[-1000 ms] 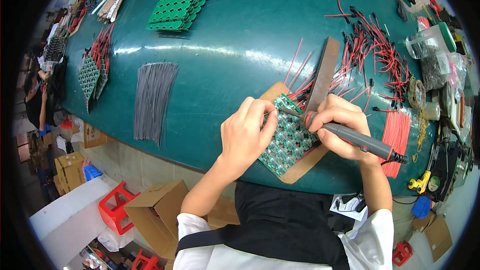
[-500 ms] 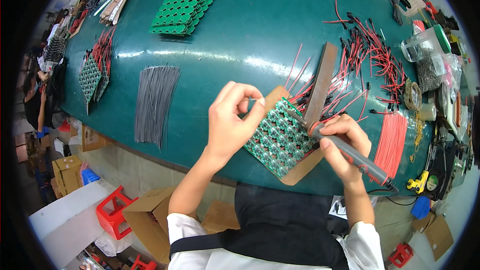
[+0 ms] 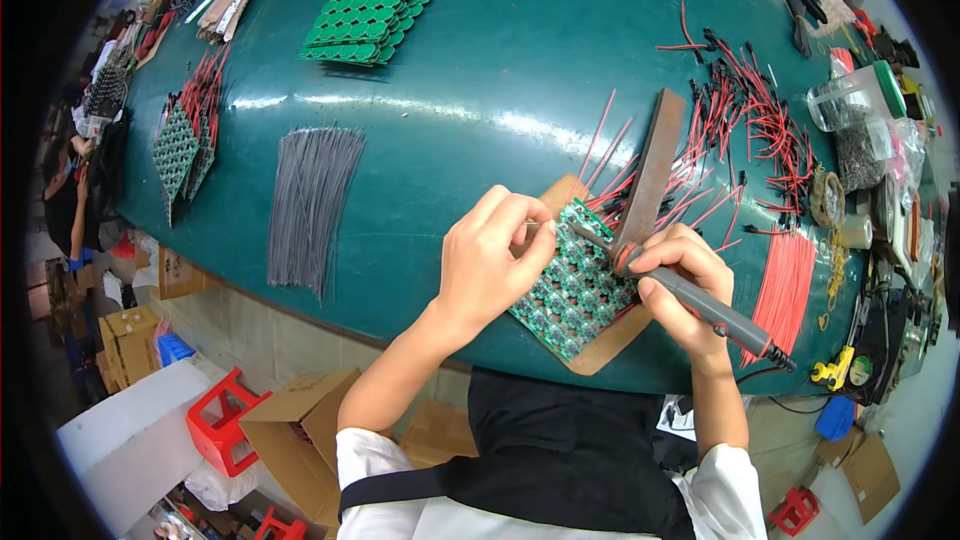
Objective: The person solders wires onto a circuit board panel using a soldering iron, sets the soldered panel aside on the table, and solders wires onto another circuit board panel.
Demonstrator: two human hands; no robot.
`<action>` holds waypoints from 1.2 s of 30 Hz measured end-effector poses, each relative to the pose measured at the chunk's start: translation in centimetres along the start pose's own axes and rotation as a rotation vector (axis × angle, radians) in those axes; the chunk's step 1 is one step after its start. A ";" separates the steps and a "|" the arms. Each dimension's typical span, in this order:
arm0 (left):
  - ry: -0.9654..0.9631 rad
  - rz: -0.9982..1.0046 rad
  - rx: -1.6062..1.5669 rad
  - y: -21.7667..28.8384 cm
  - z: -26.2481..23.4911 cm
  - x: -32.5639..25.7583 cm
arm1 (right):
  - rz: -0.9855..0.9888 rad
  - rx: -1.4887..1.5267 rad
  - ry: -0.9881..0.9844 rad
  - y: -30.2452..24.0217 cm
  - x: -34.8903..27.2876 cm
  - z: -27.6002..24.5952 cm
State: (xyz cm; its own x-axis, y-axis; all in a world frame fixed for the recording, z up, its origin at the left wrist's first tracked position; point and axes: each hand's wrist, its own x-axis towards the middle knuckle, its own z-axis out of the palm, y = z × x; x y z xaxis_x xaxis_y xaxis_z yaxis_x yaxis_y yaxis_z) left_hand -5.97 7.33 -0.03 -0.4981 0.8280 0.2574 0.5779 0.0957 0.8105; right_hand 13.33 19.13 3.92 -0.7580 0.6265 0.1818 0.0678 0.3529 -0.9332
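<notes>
My right hand (image 3: 692, 280) is closed around the grey and red handle of a soldering iron (image 3: 712, 312). Its tip points left onto the upper part of a green circuit board panel (image 3: 575, 290), which carries rows of small parts. My left hand (image 3: 492, 258) pinches a thin pale strand that looks like solder wire (image 3: 534, 224), its end close to the iron's tip. Under the panel lies a brown backing board (image 3: 606, 344). A rusty flat metal bar (image 3: 655, 155) rests beyond it, across red wires (image 3: 612, 145) that stick out from the panel's far edge.
Bundles of grey wires (image 3: 312, 210) and red wires (image 3: 780, 290) flank the work. Loose red wires with black connectors (image 3: 755, 110) lie at the far right, near a clear jar (image 3: 845, 98). Bare green panels (image 3: 360, 20) are stacked farther back. Another person (image 3: 70, 190) is at far left.
My left hand has moved slightly right and down, bringing the strand nearer the iron's tip. The iron's tip has shifted slightly on the panel. My right hand keeps its grip.
</notes>
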 end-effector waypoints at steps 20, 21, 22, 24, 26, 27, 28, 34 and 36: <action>-0.021 0.010 0.057 -0.3 0.2 0.1 | -0.150 -0.181 0.126 -1.2 -0.4 2.6; -0.027 0.012 0.059 -0.3 0.2 0.1 | -0.181 -0.202 0.116 -1.3 -0.3 2.7; -0.029 0.001 0.063 -0.3 0.2 0.1 | -0.187 -0.201 0.123 -1.3 -0.2 2.9; -0.023 0.008 0.058 -0.3 0.2 0.1 | -0.180 -0.212 0.116 -1.4 0.1 2.8; -0.005 -0.020 0.029 -0.3 0.2 0.1 | -0.177 -0.220 0.107 -1.5 0.2 2.6; 0.013 -0.048 0.000 -0.2 0.3 0.1 | -0.130 -0.226 0.092 -1.6 0.2 2.4; 0.012 -0.047 0.000 -0.2 0.3 0.1 | -0.083 -0.232 0.079 -1.7 0.1 2.3; 0.021 -0.013 -0.137 -0.2 0.3 -0.2 | -0.128 -0.085 0.116 -1.5 -0.4 1.0; -0.048 0.018 -0.079 -0.2 0.4 -0.3 | -0.088 -0.057 0.086 -1.4 -0.6 0.7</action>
State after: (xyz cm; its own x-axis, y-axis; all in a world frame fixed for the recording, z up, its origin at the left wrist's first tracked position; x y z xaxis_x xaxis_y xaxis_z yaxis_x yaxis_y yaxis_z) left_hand -5.65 7.33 -0.45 -0.4553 0.8548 0.2489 0.5329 0.0377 0.8453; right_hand 13.25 17.83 4.89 -0.7046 0.6476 0.2901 0.0422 0.4463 -0.8939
